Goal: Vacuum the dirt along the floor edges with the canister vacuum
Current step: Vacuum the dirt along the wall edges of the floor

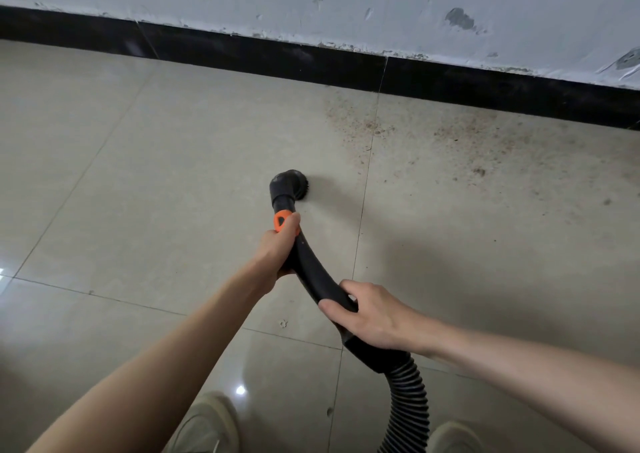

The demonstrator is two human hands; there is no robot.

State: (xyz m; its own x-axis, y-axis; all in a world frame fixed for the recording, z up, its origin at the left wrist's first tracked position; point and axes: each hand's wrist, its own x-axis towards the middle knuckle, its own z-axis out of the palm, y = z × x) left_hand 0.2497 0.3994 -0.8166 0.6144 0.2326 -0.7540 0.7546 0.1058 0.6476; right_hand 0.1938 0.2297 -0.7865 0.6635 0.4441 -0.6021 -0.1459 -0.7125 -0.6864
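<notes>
A black curved vacuum handle (pixel 311 272) ends in a round brush nozzle (pixel 294 187) that sits on the beige floor tiles. My left hand (pixel 278 251) grips the handle just below its orange slider (pixel 282 220). My right hand (pixel 367 317) grips the lower end of the handle, where the ribbed black hose (pixel 408 400) begins. Brown dirt (pixel 460 147) is scattered over the floor to the right of the nozzle, up to the black baseboard (pixel 277 59). The canister is out of view.
A scuffed white wall (pixel 311 2) rises above the baseboard. My two shoes (pixel 204 425) stand at the bottom edge, the hose running down between them. The tiles left of the nozzle look free of dirt.
</notes>
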